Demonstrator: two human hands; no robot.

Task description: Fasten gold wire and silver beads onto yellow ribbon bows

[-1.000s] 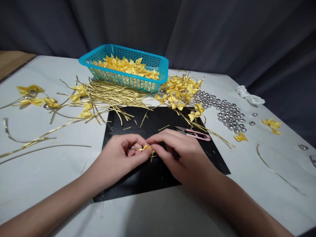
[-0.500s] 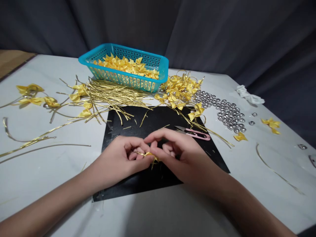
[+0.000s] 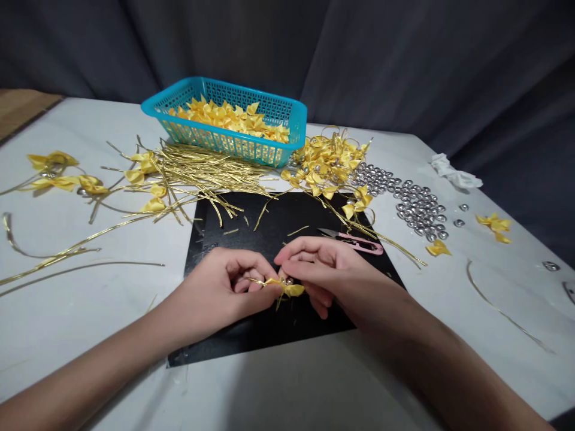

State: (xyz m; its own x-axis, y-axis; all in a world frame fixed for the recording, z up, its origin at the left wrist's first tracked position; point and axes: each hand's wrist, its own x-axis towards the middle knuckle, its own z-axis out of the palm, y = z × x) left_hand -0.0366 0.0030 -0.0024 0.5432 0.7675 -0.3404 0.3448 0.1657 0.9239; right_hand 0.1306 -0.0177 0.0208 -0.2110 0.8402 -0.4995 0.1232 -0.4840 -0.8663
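Note:
Above the black mat [image 3: 233, 335], a yellow ribbon bow [image 3: 294, 290] with a shiny silver bead at its middle is between my hands. My left hand [image 3: 233, 278] pinches the bow's left side between thumb and fingers, and a thin gold cord shows inside its curled fingers. My right hand [image 3: 330, 269] is closed, its thumb and index fingertips at the top of the bow beside the bead, with the lower fingers curled beneath. What exactly the right fingertips pinch is partly hidden. Pink-handled thread snips [image 3: 359, 243] lie on the mat beyond my right hand.
A blue basket [image 3: 224, 134] of yellow ribbon pieces stands at the back. Gold cords [image 3: 211, 170] lie before it. To its right are a heap of beaded bows [image 3: 330, 158], silver beads [image 3: 417, 209] and a crumpled white item [image 3: 456, 173]. Several bows [image 3: 54, 170] lie left.
My right hand has shifted slightly right and turned, its fingers drawing back from the bow. More of the yellow ribbon and the silver bead now shows. My left hand keeps its pinch.

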